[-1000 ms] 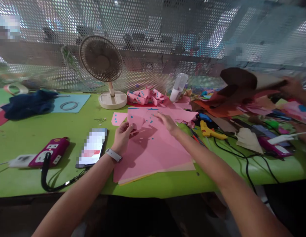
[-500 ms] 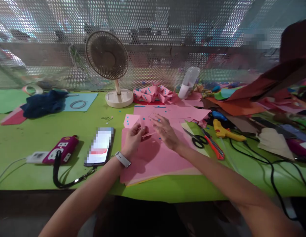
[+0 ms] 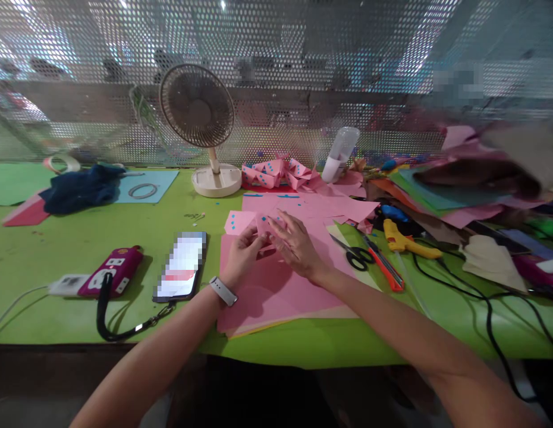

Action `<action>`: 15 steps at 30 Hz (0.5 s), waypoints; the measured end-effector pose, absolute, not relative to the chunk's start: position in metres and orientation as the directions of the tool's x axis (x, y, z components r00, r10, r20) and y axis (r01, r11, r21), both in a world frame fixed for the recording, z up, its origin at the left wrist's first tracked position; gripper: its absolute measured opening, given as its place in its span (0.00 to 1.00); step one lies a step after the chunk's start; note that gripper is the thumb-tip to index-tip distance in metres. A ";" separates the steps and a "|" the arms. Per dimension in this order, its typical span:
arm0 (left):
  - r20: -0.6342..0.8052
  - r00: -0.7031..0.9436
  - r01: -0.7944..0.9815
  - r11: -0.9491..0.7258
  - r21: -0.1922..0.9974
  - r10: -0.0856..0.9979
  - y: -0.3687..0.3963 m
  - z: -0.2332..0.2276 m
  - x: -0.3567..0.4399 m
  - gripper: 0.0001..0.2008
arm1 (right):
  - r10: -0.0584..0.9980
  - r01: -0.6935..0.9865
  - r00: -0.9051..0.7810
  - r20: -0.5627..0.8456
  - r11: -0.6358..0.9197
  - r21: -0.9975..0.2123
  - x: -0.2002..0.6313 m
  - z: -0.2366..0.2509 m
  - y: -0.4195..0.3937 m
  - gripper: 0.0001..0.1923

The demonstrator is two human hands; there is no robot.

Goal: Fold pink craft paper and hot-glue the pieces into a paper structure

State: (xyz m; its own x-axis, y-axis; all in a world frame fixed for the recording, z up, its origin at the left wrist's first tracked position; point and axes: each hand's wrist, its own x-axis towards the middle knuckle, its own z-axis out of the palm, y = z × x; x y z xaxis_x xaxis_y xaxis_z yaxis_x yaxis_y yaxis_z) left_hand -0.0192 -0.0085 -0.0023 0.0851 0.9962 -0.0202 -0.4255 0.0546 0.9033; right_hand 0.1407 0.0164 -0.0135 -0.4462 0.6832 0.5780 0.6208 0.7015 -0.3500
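A small folded piece of pink paper (image 3: 263, 221) with blue diamond-shaped dots is pinched between the thumb and fingers of my left hand (image 3: 245, 252). My right hand (image 3: 297, 246) lies against the right side of that piece, its fingers stretched and a little apart, with fingertips close to a blue dot. Part of the folded piece is hidden behind my fingers. Just left of it lies another pink paper piece (image 3: 234, 222) with blue dots. Beneath both hands is a stack of pink paper sheets (image 3: 276, 291).
Scissors (image 3: 357, 259), a red utility knife (image 3: 386, 264) and a yellow glue gun (image 3: 405, 241) lie to the right, with black cables. A phone (image 3: 181, 267) and a purple power strip (image 3: 113, 270) are left. Behind stand a fan (image 3: 198, 110), dotted pink paper shapes (image 3: 267, 172) and a bottle (image 3: 341, 154).
My right hand's fingers have closed in on the dotted paper piece. My left hand still pinches it. At the far right, blurred dark material has dropped lower onto the paper pile.
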 end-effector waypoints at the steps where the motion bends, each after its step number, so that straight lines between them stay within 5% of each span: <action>1: -0.020 0.086 -0.424 0.055 0.904 0.996 -0.009 -0.002 -0.019 0.21 | 0.680 0.637 -0.453 0.576 0.699 -0.324 0.141 -0.014 0.016 0.29; 7: -0.024 0.091 -0.414 0.060 0.908 0.996 -0.009 -0.003 -0.019 0.20 | 0.672 0.704 -0.483 0.561 0.679 -0.208 0.138 -0.014 0.013 0.31; 15: -0.044 0.087 -0.449 0.078 0.890 0.995 -0.010 0.000 -0.018 0.20 | 0.665 0.673 -0.482 0.571 0.698 -0.245 0.138 -0.014 0.010 0.31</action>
State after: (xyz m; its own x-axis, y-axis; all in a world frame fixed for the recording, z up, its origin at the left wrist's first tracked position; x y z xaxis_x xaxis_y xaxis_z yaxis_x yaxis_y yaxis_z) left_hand -0.0182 -0.0100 0.0000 0.0869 0.9953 -0.0438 -0.4485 0.0783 0.8903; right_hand 0.1384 0.0101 -0.0135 -0.4822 0.6647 0.5707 0.6730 0.6981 -0.2445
